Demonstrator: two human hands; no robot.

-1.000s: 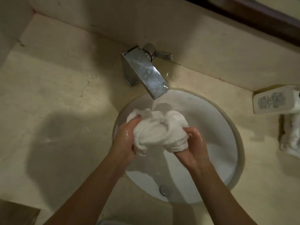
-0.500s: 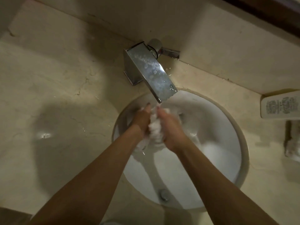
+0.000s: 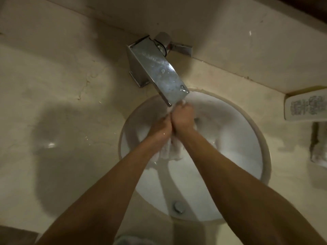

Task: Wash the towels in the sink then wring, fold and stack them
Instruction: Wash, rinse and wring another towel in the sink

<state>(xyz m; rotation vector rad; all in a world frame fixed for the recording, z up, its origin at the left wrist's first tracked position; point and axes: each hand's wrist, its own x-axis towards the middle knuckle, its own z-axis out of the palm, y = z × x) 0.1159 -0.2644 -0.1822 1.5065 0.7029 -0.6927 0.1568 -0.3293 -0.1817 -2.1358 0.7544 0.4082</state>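
A wet white towel (image 3: 170, 152) is squeezed into a tight roll between both hands over the round white sink (image 3: 251, 135). My left hand (image 3: 161, 129) grips its nearer part and my right hand (image 3: 183, 116) grips the farther part, knuckles pressed side by side. One end of the towel hangs below my wrists; a small tip pokes out beyond my right hand, under the spout of the chrome faucet (image 3: 155, 68). Most of the towel is hidden inside my fists.
A white bottle (image 3: 306, 106) lies on the beige counter (image 3: 62, 103) at the right edge, with another white towel (image 3: 318, 154) just below it. The drain (image 3: 177, 206) sits at the near side of the basin. A wall runs behind the faucet.
The towel went from a loose bundle held apart to a tight roll. My hands closed together and moved up under the spout, the right hand now ahead of the left.
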